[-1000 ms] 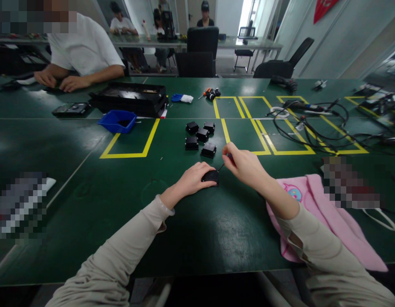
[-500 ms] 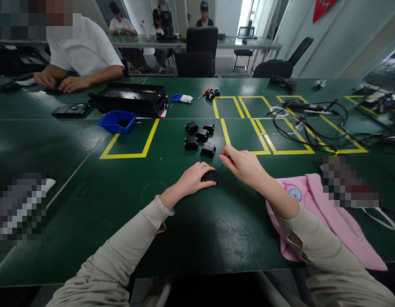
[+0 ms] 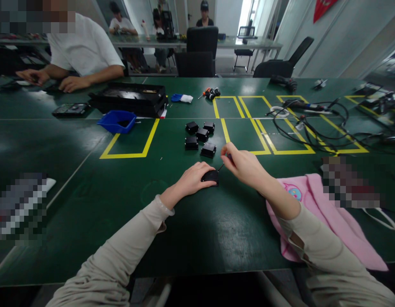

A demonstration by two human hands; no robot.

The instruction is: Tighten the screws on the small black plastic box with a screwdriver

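Note:
My left hand (image 3: pixel 196 178) is closed around a small black box (image 3: pixel 210 176) on the green table, thumb on the near side and fingers over the far side. Between the fingers of my right hand (image 3: pixel 240 163) is a screwdriver (image 3: pixel 220 167); its thin shaft slants down to the right edge of that box. Most of the screwdriver's handle is hidden by the fingers. Just beyond my hands, several similar black boxes (image 3: pixel 202 134) with small silvery bits at their sides stand grouped on the table.
A blue bin (image 3: pixel 117 121) stands left, before a large black tray (image 3: pixel 130 98). Gloves (image 3: pixel 182 98) and orange-black tools (image 3: pixel 211 93) lie farther back. Cables (image 3: pixel 307 123) spread over yellow tape at right. A pink cloth (image 3: pixel 315 217) lies under my right forearm. A co-worker (image 3: pixel 85 51) sits across at left.
My right hand has shifted very slightly to the right, with the screwdriver still at the box. My left hand stays in place. The co-worker's hand at far left has moved outward.

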